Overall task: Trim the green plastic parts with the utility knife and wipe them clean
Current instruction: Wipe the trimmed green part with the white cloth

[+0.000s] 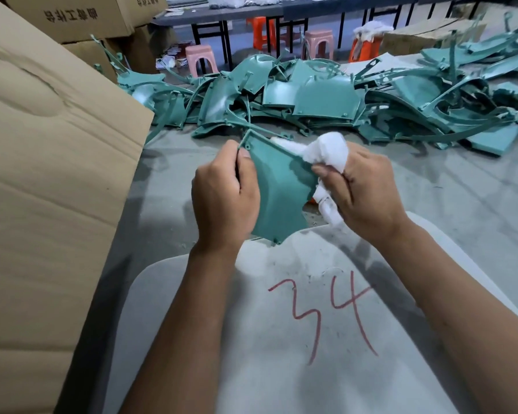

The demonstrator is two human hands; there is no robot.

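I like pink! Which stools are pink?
The two low stools behind the green pile. The others are orange.

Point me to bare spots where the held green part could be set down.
Bare floor lies between the right hand and the green parts pile. The white board with the red 34 is bare under the forearms. A narrow floor strip runs beside the cardboard box. Crowded: the pile itself.

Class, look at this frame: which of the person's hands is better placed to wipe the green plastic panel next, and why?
The right hand: it grips the white crumpled cloth against the green plastic panel. The left hand holds the panel's edge, steadying it.
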